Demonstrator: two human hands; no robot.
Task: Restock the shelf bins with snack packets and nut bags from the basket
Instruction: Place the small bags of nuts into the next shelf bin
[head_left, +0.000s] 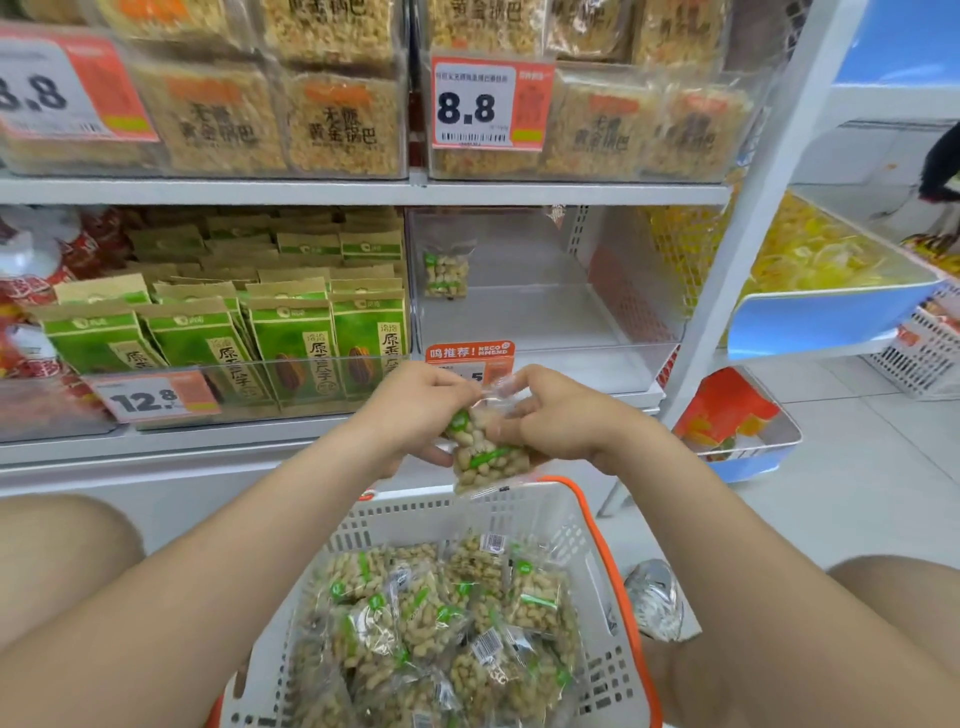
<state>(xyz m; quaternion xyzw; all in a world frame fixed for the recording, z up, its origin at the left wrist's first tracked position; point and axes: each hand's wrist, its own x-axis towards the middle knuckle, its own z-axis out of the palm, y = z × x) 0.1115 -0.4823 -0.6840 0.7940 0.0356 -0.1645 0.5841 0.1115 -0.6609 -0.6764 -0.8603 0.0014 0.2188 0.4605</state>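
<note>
A clear bag of peanuts (480, 452) with green labels hangs above the basket, held by both hands. My left hand (415, 410) grips its left side and my right hand (550, 415) pinches its top right corner. Below, a white basket (597, 561) with an orange handle holds several more peanut bags (447, 613). Straight ahead is a clear shelf bin (623, 332) with one peanut bag (445, 270) standing at its back left.
The bin to the left holds green seed packets (291, 343) behind a 12.8 price tag. Rice-crisp packs (337, 124) fill the upper shelf. A white upright post (753, 218) stands at the right, with blue-edged bins of yellow snacks (810, 254) beyond it. A silvery packet (654, 597) lies on the floor.
</note>
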